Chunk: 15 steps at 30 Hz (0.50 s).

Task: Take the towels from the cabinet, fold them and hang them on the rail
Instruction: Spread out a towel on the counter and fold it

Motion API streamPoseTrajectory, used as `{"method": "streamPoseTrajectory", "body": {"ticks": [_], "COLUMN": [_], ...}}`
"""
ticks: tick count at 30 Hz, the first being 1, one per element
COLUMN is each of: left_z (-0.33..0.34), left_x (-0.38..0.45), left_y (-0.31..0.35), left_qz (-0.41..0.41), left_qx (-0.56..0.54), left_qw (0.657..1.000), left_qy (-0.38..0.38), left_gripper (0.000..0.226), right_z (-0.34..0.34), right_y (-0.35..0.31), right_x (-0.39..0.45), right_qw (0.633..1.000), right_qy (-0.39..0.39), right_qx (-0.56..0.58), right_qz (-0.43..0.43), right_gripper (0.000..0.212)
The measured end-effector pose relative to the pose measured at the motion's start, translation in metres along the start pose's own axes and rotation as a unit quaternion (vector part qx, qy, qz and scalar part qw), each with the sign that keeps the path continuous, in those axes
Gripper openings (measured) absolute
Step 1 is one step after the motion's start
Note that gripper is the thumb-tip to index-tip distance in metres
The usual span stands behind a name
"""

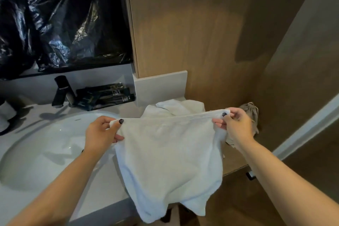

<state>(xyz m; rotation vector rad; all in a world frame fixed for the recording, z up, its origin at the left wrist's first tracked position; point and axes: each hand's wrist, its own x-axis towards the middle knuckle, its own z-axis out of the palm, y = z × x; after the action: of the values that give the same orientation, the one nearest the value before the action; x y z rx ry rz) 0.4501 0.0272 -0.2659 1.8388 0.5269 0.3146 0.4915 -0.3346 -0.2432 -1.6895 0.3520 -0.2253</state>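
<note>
Two hands pinch white towel (168, 154) corners | left hand (102, 134) | right hand (236, 124) | towel hangs (over counter edge)

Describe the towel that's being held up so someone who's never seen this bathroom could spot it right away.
Start at the round white sink; just right of it, over the counter edge, hangs a white towel. The left hand and right hand pinch its top corners, stretching it flat. The other white towels lie crumpled on the counter behind.

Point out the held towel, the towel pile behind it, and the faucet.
held towel (168, 156), head view, middle of hanging cloth.
towel pile (176, 107), head view, top fold.
faucet (61, 91), head view, black body.
</note>
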Motion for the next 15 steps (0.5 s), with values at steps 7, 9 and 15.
{"method": "streamPoseTrajectory", "body": {"ticks": [7,9,15], "left_z": [0.048,0.061,0.093], "left_x": [0.097,0.114,0.113], "left_y": [-0.035,-0.048,-0.050], "left_qz": [-0.086,-0.129,-0.091], "left_qx": [-0.009,-0.018,0.114], "left_qw": [0.996,0.991,0.989], "left_qy": [-0.006,0.007,-0.038], "left_gripper": [0.011,0.010,0.051], "right_z": [0.079,0.095,0.129], "right_y": [0.030,0.045,0.084], "right_x": [0.079,0.099,0.109], "right_qw": [0.997,0.996,0.965], "right_qy": [0.063,0.079,-0.083], "right_qx": [-0.005,-0.035,-0.244], "right_qz": [0.044,0.028,-0.047], "right_gripper": [0.015,0.019,0.054]}}
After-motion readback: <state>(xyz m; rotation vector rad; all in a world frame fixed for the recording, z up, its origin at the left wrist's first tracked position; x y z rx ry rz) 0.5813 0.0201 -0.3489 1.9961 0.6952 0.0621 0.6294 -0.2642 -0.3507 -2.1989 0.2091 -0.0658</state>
